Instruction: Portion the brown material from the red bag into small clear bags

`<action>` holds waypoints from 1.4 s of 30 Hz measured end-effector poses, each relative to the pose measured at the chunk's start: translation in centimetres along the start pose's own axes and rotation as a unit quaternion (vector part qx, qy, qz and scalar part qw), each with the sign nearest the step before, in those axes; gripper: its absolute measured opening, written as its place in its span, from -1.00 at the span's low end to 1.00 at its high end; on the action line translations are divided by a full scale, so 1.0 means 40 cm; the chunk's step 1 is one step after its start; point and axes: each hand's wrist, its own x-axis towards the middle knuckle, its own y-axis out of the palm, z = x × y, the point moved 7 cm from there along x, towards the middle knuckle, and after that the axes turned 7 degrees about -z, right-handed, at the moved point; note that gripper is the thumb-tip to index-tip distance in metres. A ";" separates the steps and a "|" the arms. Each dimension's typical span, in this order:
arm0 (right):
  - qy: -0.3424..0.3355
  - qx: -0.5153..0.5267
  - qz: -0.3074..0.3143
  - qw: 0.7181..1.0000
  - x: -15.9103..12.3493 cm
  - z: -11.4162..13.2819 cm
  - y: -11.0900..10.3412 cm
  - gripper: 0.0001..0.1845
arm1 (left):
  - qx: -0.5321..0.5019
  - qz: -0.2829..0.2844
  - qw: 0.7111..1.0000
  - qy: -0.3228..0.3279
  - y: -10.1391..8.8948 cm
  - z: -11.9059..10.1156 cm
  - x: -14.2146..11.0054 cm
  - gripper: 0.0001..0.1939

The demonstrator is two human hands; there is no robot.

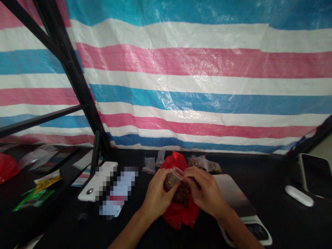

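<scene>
My left hand [158, 192] is closed around a small clear plastic bag [173, 177] with brown dried bits inside. The bag's mouth is spread into a rounded opening facing up. At the right side of that opening, the fingers of my right hand [204, 188] are pinched together on the rim. Beneath both hands lies an open red plastic bag [178, 218], holding a heap of loose brown dried bits [183, 195]. My fingers hide part of the heap and of the small bag.
Behind the red bag are empty-looking clear bags [149, 165] and filled ones [214, 167]. A white device [103, 176] and a blurred-out packet [120, 193] lie left; a phone-like silver thing [233, 193] and a white case [299, 195] lie right. A black frame [75, 79] stands before striped sheeting.
</scene>
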 end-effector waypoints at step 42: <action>0.114 0.012 -0.027 0.993 -0.012 -0.018 0.055 -0.70 | -0.072 -0.118 0.990 -0.029 -0.051 0.013 0.005 -0.70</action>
